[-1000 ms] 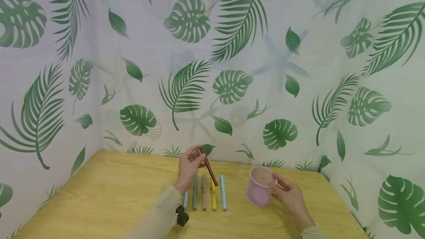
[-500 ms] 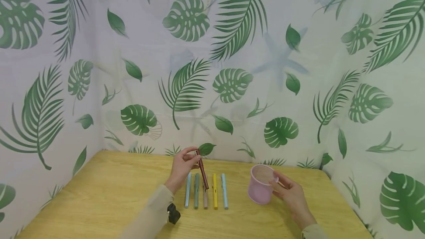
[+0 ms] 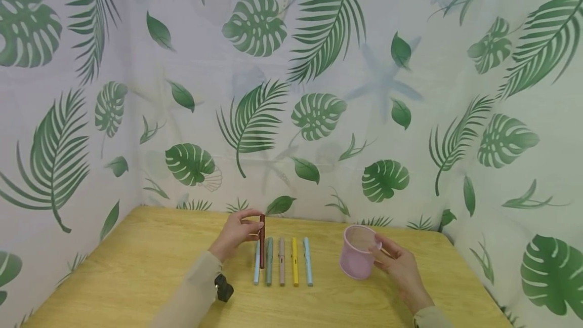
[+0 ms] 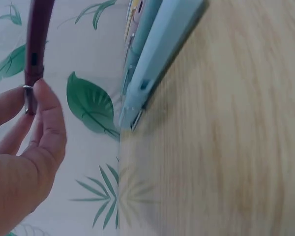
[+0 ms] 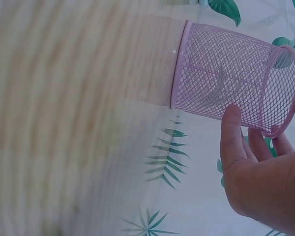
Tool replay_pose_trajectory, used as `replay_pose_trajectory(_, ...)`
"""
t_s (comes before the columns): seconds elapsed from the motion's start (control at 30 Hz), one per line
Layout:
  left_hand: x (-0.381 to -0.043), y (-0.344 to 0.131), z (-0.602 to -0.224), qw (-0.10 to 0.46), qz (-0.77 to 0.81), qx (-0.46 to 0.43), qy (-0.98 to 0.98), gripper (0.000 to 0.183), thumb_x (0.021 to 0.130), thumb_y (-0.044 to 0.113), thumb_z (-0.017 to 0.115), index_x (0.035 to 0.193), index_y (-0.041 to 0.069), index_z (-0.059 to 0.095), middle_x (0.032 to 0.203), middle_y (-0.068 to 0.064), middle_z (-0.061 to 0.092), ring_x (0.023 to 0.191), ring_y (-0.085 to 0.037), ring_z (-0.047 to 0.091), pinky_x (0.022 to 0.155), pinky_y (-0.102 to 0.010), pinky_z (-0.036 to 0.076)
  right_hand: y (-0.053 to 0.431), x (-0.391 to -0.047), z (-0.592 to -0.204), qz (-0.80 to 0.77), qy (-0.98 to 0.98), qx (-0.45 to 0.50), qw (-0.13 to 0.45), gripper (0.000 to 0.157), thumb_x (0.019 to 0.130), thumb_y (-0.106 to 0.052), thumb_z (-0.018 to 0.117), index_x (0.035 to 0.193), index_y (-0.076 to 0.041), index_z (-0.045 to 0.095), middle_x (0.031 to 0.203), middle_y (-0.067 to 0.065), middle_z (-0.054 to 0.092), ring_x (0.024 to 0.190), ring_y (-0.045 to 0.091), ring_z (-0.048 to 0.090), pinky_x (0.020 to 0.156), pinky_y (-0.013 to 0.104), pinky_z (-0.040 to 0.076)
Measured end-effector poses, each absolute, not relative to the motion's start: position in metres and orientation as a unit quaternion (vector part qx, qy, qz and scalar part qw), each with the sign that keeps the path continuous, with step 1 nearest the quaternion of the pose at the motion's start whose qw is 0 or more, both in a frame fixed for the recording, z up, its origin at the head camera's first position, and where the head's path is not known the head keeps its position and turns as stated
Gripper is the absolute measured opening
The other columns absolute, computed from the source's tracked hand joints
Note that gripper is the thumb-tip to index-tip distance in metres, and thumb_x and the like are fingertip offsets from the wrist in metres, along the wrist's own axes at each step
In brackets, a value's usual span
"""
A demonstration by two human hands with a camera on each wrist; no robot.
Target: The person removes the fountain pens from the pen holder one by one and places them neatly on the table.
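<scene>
Thumb and fingers of my left hand (image 3: pixel 234 233) pinch a dark red pen (image 3: pixel 261 247) near its upper end, at the clip in the left wrist view. The pen points down and overlaps the leftmost light blue pen (image 3: pixel 256 272) in the head view. To its right in the same row lie a green pen (image 3: pixel 269 264), a taupe pen (image 3: pixel 282 267), a yellow pen (image 3: pixel 295 264) and another light blue pen (image 3: pixel 308 264). My right hand (image 3: pixel 403 272) holds a pink mesh pen holder (image 5: pixel 221 73) by its rim and side; it stands upright on the table.
The wood-grain table (image 3: pixel 150 257) reaches back to a white curtain (image 3: pixel 319 65) printed with green leaves, which also rises on both sides. A small black device (image 3: pixel 223 288) is strapped at the left wrist.
My left hand has carried the dark red pen leftward and down, from above the yellow pen to the left end of the row, turning it from slanted to upright. The right hand stays put.
</scene>
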State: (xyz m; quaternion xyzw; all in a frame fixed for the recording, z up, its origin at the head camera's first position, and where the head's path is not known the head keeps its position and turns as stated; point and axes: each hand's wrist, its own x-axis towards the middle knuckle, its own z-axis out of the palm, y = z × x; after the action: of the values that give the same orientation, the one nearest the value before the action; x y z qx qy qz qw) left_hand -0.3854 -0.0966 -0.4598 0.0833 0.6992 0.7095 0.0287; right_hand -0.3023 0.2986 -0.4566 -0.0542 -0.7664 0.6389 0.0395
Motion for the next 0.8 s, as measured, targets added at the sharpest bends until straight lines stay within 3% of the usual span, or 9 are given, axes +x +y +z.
replay_pose_trajectory(0.2,-0.387,-0.112,-0.465,0.057,0.677,0.056,0.732,0.041,0.094,-0.002,0.058,0.134,-0.004,0.054,0.101,-0.019,0.069,0.073,-0.014,0.065,0.071,-0.034,0.059,0.297,-0.301,-0.455,0.634,-0.77,-0.054,0.039,0.065,0.094,-0.027,0.067,0.149,-0.007,0.039,0.156,0.015,0.034,0.131,0.022,0.049,0.095,0.028,0.053)
replay_pose_trajectory(0.43,-0.389,-0.123,-0.469,0.083,0.659,0.02,0.747,0.039,0.092,-0.004,0.06,0.131,-0.003,0.056,0.092,-0.016,0.07,0.063,-0.013,0.063,0.063,-0.031,0.057,0.297,-0.301,-0.453,0.636,-0.769,-0.052,0.037,0.063,0.095,-0.023,0.066,0.149,-0.006,0.039,0.156,0.016,0.034,0.106,-0.004,0.058,0.096,0.03,0.053)
replay_pose_trajectory(0.6,-0.39,-0.125,-0.47,0.098,0.653,-0.011,0.751,0.035,0.092,-0.004,0.06,0.126,-0.001,0.058,0.092,-0.014,0.07,0.065,-0.015,0.064,0.063,-0.031,0.057,0.296,-0.302,-0.451,0.634,-0.771,-0.053,0.037,0.061,0.096,-0.022,0.065,0.149,-0.006,0.039,0.155,0.016,0.035,0.114,0.004,0.058,0.096,0.031,0.052)
replay_pose_trajectory(0.8,-0.389,-0.125,-0.473,0.106,0.648,-0.037,0.754,0.033,0.09,-0.006,0.061,0.123,-0.007,0.056,0.09,-0.014,0.069,0.067,-0.015,0.063,0.061,-0.03,0.058,0.298,-0.302,-0.453,0.631,-0.773,-0.056,0.035,0.062,0.095,-0.023,0.066,0.149,-0.006,0.039,0.155,0.018,0.035,0.122,0.014,0.055,0.095,0.03,0.053)
